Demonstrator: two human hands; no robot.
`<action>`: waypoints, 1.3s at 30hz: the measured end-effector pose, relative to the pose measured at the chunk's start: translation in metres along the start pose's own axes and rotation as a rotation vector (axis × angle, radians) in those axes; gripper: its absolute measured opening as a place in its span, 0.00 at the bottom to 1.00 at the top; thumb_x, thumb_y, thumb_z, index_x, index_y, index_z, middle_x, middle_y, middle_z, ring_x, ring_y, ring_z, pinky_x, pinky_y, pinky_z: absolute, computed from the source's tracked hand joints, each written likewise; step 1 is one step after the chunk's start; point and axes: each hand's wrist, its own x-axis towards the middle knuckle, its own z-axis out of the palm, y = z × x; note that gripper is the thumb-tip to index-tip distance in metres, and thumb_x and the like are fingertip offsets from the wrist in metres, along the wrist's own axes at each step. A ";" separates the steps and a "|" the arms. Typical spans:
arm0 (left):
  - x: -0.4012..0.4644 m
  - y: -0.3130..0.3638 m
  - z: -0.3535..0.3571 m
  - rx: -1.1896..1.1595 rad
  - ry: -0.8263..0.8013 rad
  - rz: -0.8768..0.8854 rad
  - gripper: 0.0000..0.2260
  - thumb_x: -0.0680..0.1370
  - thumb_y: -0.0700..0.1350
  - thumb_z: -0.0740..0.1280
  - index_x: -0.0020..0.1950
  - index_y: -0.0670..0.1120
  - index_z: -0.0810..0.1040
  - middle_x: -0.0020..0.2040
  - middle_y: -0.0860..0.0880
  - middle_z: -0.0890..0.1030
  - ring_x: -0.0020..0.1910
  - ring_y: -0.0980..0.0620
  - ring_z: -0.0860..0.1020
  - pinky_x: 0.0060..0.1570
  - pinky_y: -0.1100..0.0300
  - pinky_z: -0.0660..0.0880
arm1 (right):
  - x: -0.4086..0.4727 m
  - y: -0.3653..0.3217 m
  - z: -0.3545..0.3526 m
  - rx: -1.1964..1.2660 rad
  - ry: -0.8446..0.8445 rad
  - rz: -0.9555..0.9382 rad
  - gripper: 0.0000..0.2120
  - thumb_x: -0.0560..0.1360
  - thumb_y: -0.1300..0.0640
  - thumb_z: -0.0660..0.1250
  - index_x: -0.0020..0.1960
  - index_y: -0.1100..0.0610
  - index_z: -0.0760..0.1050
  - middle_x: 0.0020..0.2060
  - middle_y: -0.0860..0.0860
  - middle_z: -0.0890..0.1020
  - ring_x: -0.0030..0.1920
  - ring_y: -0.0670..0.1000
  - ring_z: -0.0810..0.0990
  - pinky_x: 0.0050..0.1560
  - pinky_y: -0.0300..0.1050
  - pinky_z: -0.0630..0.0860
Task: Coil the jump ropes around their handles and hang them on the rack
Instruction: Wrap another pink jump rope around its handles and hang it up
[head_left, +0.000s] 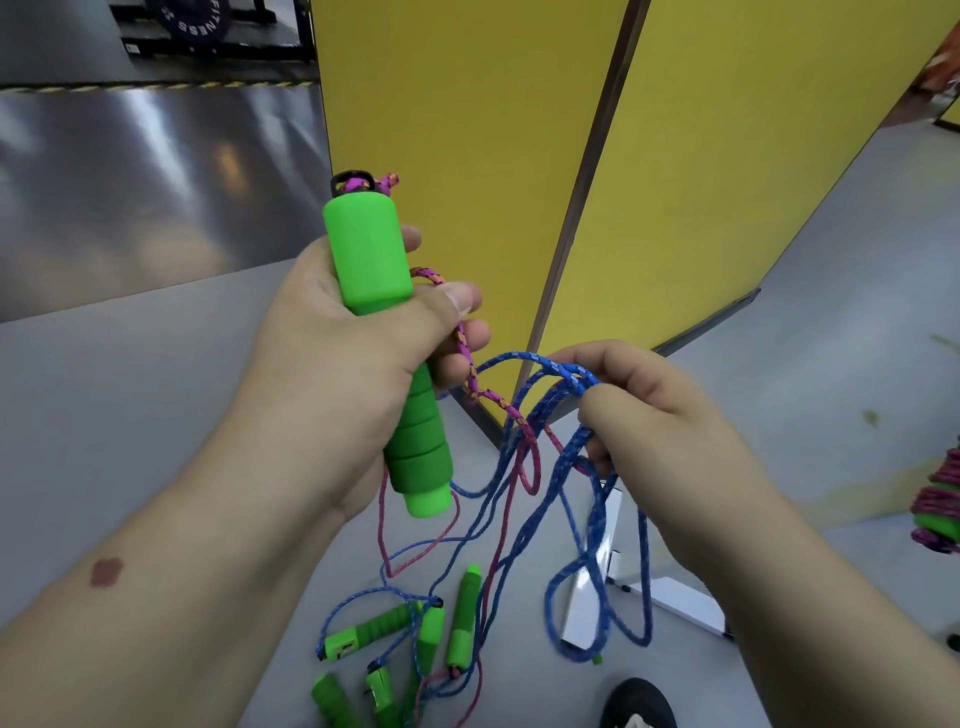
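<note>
A: Largest items first?
B: Yellow partition panels, two, upright, meeting at a dark post. Grey floor beneath. White metal foot on the floor past the panel corner.

A: The hands?
B: Left hand: fingers and thumb wrapped round a green foam handle, held nearly upright, its ringed end uppermost. Right hand: fingers curled, pinching a bunch of blue rope loops at chest height, just beside the left hand.

A: Ropes?
B: Pink rope, braided, knotted through the black ring atop the held handle, running down past the left fingers and crossing the blue loops. Both ropes hang in tangled strands down to the floor.

A: Loose stock on the floor?
B: Cluster of green handles, at least five, lying between the forearms at the bottom of the view, blue and pink strands tangled among them.

A: Anything finished?
B: One coiled rope bundle, pink over green, at the right edge; what carries it is cut off.

A: Small items?
B: Dark shoe, bottom edge.
</note>
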 end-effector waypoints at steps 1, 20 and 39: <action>0.000 0.001 0.001 -0.009 -0.006 -0.001 0.17 0.77 0.34 0.72 0.62 0.46 0.74 0.45 0.42 0.83 0.37 0.49 0.85 0.29 0.63 0.76 | 0.001 0.001 -0.001 -0.016 0.013 0.030 0.14 0.69 0.53 0.60 0.48 0.42 0.81 0.27 0.44 0.72 0.32 0.50 0.69 0.37 0.52 0.71; -0.002 -0.003 0.000 -0.058 0.050 -0.070 0.14 0.79 0.35 0.70 0.61 0.46 0.73 0.47 0.43 0.86 0.38 0.49 0.86 0.30 0.63 0.77 | -0.005 -0.003 -0.001 0.008 -0.358 -0.162 0.07 0.78 0.54 0.63 0.47 0.54 0.80 0.40 0.48 0.85 0.37 0.47 0.76 0.40 0.40 0.73; -0.012 -0.003 0.010 0.102 -0.104 -0.067 0.18 0.77 0.34 0.72 0.59 0.55 0.77 0.42 0.46 0.87 0.39 0.48 0.87 0.31 0.59 0.80 | -0.006 -0.006 -0.004 0.137 -0.465 -0.079 0.11 0.75 0.50 0.65 0.46 0.55 0.84 0.41 0.50 0.86 0.37 0.47 0.76 0.38 0.42 0.72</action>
